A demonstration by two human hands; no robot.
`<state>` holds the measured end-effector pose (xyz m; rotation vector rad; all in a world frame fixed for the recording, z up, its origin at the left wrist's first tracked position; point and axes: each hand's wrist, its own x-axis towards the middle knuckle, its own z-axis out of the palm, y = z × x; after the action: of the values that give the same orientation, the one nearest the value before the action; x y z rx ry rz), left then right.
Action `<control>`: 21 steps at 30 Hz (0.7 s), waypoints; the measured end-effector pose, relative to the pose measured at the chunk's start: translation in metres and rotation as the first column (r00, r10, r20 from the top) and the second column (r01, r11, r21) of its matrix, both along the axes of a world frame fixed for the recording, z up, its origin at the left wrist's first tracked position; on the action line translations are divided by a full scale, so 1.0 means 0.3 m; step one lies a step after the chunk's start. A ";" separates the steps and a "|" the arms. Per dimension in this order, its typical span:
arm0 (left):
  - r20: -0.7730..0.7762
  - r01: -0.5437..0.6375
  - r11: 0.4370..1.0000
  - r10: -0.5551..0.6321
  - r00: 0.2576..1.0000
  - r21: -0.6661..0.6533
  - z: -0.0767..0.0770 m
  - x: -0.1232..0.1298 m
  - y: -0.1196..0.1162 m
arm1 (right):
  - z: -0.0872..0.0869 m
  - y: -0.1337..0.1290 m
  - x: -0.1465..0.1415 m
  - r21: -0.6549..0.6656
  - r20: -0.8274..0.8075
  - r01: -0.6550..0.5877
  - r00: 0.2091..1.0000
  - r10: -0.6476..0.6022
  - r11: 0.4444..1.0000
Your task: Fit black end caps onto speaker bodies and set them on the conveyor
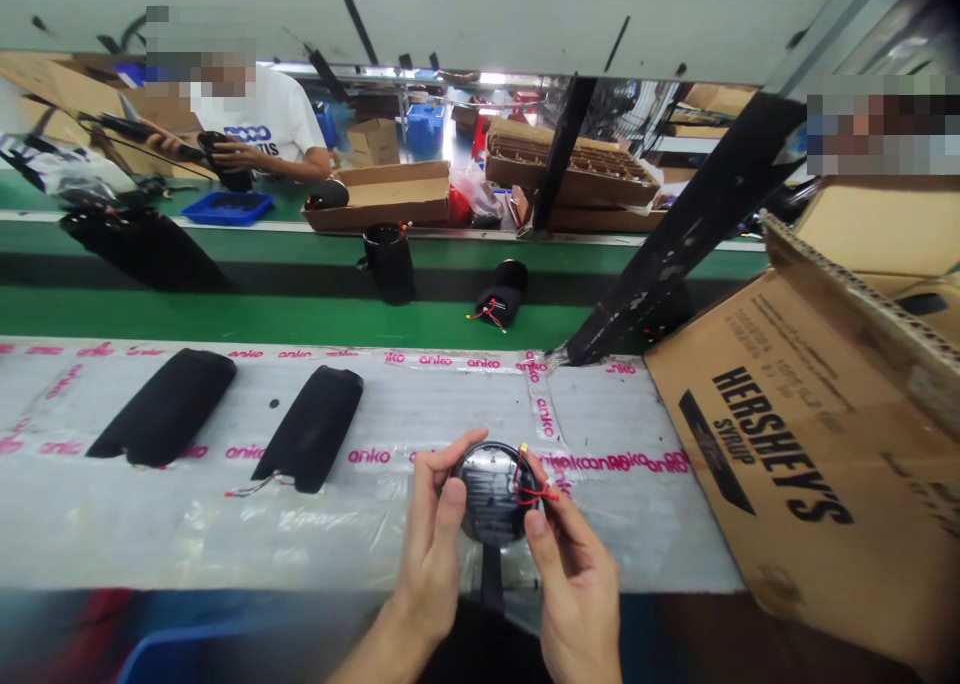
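Observation:
Between my two hands is a round, glossy black housing [487,499] with thin red wires [534,494] and small connectors at its right side. My left hand [435,534] grips its left edge, thumb on the near face and fingers behind. On the right edge my right hand [574,564] closes in the same way, close to the wires. A black strap [491,574] hangs below the housing. To the left, two black fabric-covered cylinders lie on the wrapped table: a nearer one [313,429] with wires at its end and a farther one [169,404].
A cardboard box [795,444] leans at the right beside a slanted black post [682,224]. Beyond the table runs a green belt [300,314] carrying more black cylinders [390,264]. Across it, a person in a white shirt [259,114] handles a black cylinder near a blue tray [226,208].

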<state>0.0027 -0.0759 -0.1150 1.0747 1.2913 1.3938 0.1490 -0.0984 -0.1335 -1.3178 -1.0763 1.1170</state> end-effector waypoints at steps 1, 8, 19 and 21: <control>-0.010 0.021 1.000 -0.021 1.000 0.006 -0.002 -0.011 0.009 | -0.004 0.001 -0.005 0.002 0.008 0.004 1.000 -0.004 1.000; 0.135 0.130 0.984 -0.146 0.980 0.121 -0.035 -0.002 0.081 | -0.012 0.040 0.063 0.136 0.106 -0.093 0.991 0.078 0.986; -0.022 0.239 0.964 -0.238 0.971 0.120 -0.008 -0.024 0.091 | 0.004 0.159 0.202 0.276 0.414 -0.433 0.859 0.301 0.858; -0.011 0.255 0.962 -0.255 0.967 0.095 0.005 -0.022 0.088 | 0.007 0.151 0.196 0.214 0.392 -0.425 0.862 0.322 0.880</control>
<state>-0.0038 -0.0496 -0.1136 1.2571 1.0506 1.2705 0.2079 -0.0532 -0.1313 -1.1099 -1.7559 0.9687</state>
